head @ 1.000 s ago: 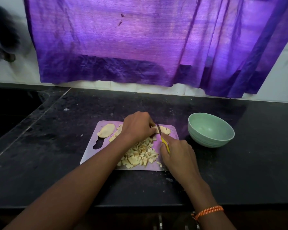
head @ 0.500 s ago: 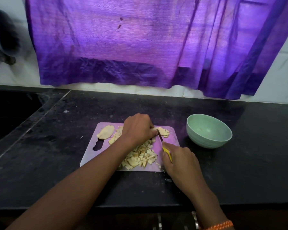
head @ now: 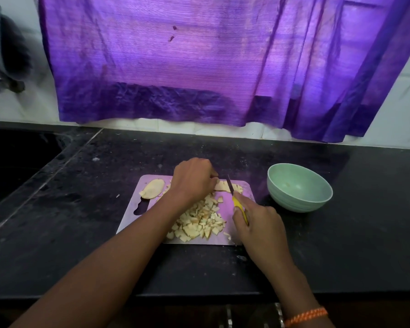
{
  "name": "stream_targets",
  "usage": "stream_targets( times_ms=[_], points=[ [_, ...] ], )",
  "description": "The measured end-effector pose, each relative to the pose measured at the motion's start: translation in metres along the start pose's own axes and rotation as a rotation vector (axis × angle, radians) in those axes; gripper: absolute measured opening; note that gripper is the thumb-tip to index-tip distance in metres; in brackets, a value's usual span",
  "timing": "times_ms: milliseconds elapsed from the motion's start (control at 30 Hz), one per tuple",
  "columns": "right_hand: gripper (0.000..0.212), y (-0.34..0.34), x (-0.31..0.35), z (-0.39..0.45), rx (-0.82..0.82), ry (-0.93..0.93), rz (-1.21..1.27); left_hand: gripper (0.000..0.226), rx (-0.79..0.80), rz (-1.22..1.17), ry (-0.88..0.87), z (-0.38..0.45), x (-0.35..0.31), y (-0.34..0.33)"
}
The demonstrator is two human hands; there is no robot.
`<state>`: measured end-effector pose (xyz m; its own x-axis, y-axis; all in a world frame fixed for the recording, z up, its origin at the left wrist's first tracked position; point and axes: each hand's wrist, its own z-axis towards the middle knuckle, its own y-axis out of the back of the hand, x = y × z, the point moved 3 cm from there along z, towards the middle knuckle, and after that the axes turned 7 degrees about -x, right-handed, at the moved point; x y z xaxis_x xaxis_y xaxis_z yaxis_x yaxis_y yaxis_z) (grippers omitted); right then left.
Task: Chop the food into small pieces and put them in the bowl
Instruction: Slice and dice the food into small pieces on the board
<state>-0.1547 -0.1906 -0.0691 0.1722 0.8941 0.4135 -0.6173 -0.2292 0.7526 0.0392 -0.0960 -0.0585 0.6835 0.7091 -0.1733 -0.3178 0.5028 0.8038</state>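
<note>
Pale yellow food slices point(head: 225, 186) lie at the far edge of a light purple plastic cutting board point(head: 137, 209), which sits flat on a black stone countertop point(head: 341, 245). The left hand point(head: 193, 179) rests over the left end of these slices, fingers curled down onto them and gripping them against the board. The right hand point(head: 260, 223) is clenched around the yellow handle of a small knife point(head: 234, 197), whose dark blade points away from the person and meets the slices just right of the left fingertips.

Nearer on the board lies a heap of small chopped food pieces point(head: 199, 223), cream-coloured with some browned edges, spreading from the middle toward the near edge. One larger uncut oval slice point(head: 153, 188) lies at the board's far left corner, just above the dark handle cut-out.

A round pale green bowl point(head: 300, 188) stands upright on the countertop just to the right of the board, apart from it. Whether it holds anything beyond a faint speck on its inner wall cannot be told.

A purple cloth point(head: 199, 62) hangs against the white tiled wall behind the counter. An orange braided band point(head: 305, 316) circles the right wrist.
</note>
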Motion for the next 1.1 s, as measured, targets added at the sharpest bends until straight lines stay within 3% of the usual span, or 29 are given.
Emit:
stream_targets(
  times_ms=[367, 733, 1100],
  points=[
    [0.043, -0.014, 0.008, 0.017, 0.112, 0.053, -0.150, 0.022, 0.080, -0.030, -0.003, -0.002, 0.001, -0.008],
    [0.041, -0.002, 0.004, 0.002, 0.167, 0.042, -0.079, 0.032, 0.081, 0.003, 0.020, -0.002, -0.003, -0.006],
    [0.052, 0.003, -0.009, -0.012, 0.024, -0.003, 0.061, 0.017, 0.100, -0.062, 0.072, -0.002, 0.002, 0.003]
  ],
)
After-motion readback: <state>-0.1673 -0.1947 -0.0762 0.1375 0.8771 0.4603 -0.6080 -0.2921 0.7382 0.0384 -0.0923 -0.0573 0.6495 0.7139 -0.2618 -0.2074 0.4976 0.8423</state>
